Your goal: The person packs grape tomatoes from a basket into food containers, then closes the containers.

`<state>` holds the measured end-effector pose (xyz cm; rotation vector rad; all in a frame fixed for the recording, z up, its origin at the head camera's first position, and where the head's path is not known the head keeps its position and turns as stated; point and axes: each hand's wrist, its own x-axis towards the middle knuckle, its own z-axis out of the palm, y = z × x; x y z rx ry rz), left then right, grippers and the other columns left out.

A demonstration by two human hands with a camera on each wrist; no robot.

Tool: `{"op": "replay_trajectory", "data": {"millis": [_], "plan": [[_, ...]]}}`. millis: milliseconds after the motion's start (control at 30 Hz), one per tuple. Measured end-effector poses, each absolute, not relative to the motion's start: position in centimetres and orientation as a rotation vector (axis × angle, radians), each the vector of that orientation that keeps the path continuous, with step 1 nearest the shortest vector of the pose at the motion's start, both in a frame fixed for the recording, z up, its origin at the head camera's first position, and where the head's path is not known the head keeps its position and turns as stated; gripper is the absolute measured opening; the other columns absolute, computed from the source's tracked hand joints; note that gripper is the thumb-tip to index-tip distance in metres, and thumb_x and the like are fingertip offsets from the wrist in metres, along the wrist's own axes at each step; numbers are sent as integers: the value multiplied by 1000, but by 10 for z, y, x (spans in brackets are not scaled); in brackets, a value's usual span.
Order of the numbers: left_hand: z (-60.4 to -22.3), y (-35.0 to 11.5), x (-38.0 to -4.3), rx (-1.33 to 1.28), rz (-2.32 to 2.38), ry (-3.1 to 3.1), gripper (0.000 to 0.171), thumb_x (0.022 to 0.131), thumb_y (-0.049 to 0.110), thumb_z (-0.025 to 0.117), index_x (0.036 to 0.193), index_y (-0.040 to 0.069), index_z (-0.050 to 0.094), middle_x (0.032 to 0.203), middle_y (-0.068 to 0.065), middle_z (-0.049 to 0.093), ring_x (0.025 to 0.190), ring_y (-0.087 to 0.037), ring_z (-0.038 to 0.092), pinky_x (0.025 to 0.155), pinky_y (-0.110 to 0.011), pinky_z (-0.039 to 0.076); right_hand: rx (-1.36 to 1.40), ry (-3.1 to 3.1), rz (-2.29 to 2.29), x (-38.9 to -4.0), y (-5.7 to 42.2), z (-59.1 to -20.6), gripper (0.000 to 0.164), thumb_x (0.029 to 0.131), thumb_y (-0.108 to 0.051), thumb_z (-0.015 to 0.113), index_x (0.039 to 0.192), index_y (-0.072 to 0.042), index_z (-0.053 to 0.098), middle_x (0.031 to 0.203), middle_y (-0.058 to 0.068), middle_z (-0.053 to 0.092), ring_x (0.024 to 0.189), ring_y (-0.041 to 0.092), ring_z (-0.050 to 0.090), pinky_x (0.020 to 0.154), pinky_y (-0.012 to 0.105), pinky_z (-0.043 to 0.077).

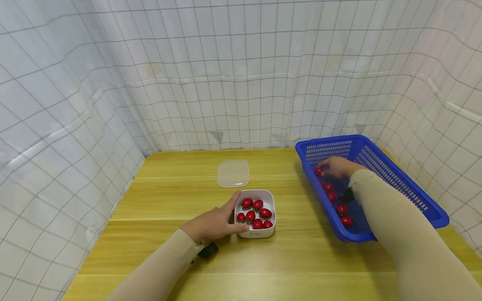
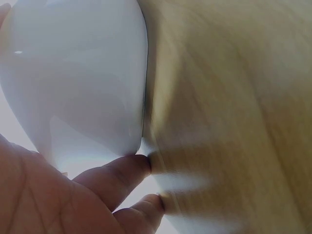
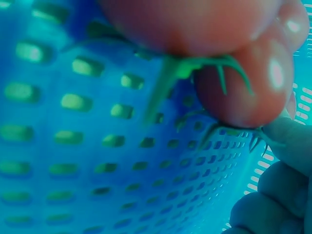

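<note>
A white square container (image 1: 271, 205) with several red cherry tomatoes (image 1: 265, 213) inside sits on the table. My left hand (image 1: 214, 222) holds its left side, thumb at the front rim and index finger at the back corner. In the left wrist view, fingers (image 2: 114, 178) lie beside the container's glossy wall (image 2: 78, 78). Inside a blue basket (image 1: 320, 192) on the right, my right hand (image 1: 339, 167) has thumb and fingertips around a cherry tomato (image 1: 319, 171) by the left wall. More tomatoes (image 3: 248, 83) with green stems fill the right wrist view; the fingertip contact is partly hidden there.
A translucent square lid (image 1: 233, 174) lies flat on the wooden table (image 1: 162, 188) behind the container. More cherry tomatoes (image 1: 344, 215) lie along the basket's left side. White grid-patterned curtains (image 1: 241, 83) enclose the back and sides.
</note>
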<state>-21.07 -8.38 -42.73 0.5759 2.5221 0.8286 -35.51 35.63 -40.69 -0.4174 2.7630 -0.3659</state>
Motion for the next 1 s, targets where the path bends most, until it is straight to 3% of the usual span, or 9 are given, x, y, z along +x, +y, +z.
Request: {"op": "replay_trajectory", "data": {"millis": [267, 500, 833, 900, 1000], "plan": [[-428, -83, -211, 578, 838, 2523, 113, 93, 63, 71, 172, 25, 0, 177, -5, 20, 155, -43, 37, 131, -64, 13, -420, 2770, -344, -354, 355, -405, 39, 102, -14, 65, 138, 0, 66, 130, 25, 70, 122, 44, 65, 107, 63, 49], [-427, -84, -210, 575, 828, 2532, 111, 93, 63, 70, 172, 25, 1, 177, -6, 20, 154, -45, 37, 131, -63, 15, -494, 2811, -310, -354, 355, -397, 38, 101, -14, 67, 136, 2, 67, 127, 25, 71, 112, 39, 68, 96, 56, 55], [-430, -85, -209, 584, 808, 2538, 111, 94, 63, 69, 172, 25, 0, 177, -5, 18, 154, -42, 39, 131, -63, 15, -524, 2889, -377, -349, 345, -373, 39, 104, -14, 63, 140, 1, 65, 140, 29, 64, 133, 51, 58, 109, 66, 46], [-429, -85, -210, 585, 811, 2537, 111, 93, 64, 69, 172, 26, 0, 177, -4, 17, 155, -42, 38, 131, -62, 15, -521, 2916, -372, -347, 342, -366, 40, 105, -16, 62, 141, 1, 63, 136, 28, 67, 125, 47, 63, 108, 65, 48], [-429, -85, -211, 590, 815, 2536, 111, 93, 65, 68, 171, 28, 0, 178, -2, 16, 155, -42, 37, 131, -62, 15, -481, 2935, -425, -342, 338, -352, 41, 107, -18, 60, 143, 1, 62, 98, 18, 76, 82, 32, 68, 85, 52, 56]]}}
